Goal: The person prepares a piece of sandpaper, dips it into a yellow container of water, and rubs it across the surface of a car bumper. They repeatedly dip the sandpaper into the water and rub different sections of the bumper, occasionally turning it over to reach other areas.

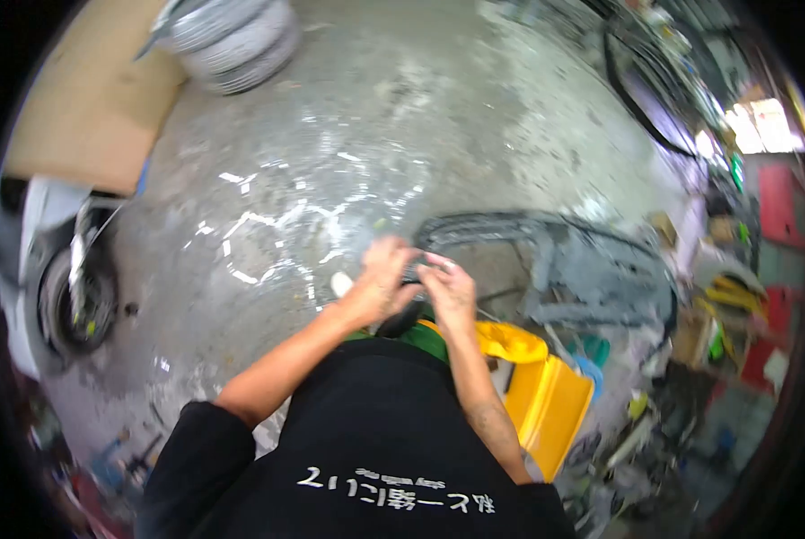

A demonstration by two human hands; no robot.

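Observation:
My left hand (pixel 384 280) and my right hand (pixel 450 292) meet in front of my body. Between their fingers is a small black object (pixel 412 268), too blurred to name; the fingers of both hands are closed on it. Just beyond and to the right of the hands, a grey vehicle door (pixel 591 269) with a window frame lies low over the floor. Close to my right forearm stands a yellow plastic box (pixel 550 409), with a crumpled yellow piece (pixel 510 341) at its top.
The wet-looking concrete floor (pixel 348 180) has shiny reflections. A wheel (pixel 79 296) of a vehicle is at the left, beneath brown cardboard (pixel 97 99). Stacked grey rolls or tyres (pixel 236 40) stand at the back. Mixed clutter (pixel 636 458) lines the right side.

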